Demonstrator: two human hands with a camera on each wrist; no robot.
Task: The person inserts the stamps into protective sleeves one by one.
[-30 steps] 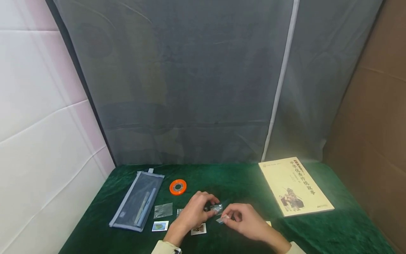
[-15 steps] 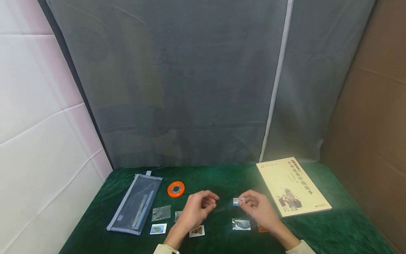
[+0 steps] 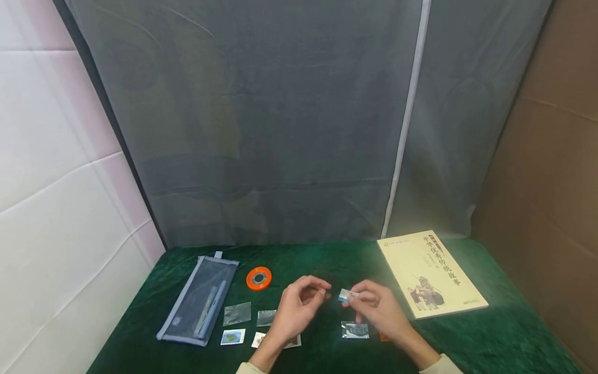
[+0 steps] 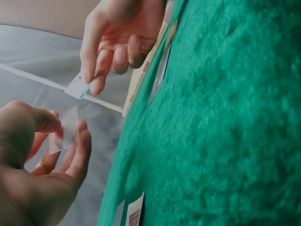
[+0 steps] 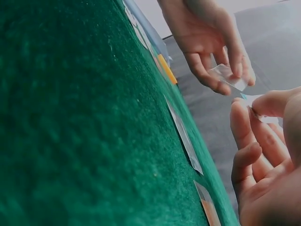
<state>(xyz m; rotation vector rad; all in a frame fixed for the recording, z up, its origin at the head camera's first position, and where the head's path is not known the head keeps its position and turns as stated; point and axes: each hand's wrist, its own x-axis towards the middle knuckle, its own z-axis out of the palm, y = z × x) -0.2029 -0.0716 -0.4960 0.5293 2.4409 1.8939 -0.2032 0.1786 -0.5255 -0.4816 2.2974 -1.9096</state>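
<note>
My left hand [image 3: 299, 306] pinches a small clear plastic sleeve [image 4: 69, 134] between thumb and fingers, above the green cloth. Facing it, my right hand [image 3: 380, 309] pinches a small white stamp [image 3: 348, 295] with a blue edge. In the right wrist view the stamp's edge is right at the sleeve's lower corner. Below the right hand lies a dark stamp in a clear sleeve [image 3: 355, 330]. An orange piece [image 3: 385, 337] beside it is mostly hidden by the right wrist. Loose stamps [image 3: 258, 340] lie partly behind the left forearm.
At left are a blue mesh zip pouch [image 3: 198, 301] with pens, an orange ring-shaped roll [image 3: 259, 279], two clear sleeves [image 3: 237, 314] and a blue-green stamp [image 3: 232, 336]. A cream book [image 3: 432, 275] lies at right. A grey curtain [image 3: 280, 130] hangs behind the table.
My right hand has moved right and up from the cloth with the stamp. My left hand has come up and slightly right, and the sleeved stamp below the right hand has come into view.
</note>
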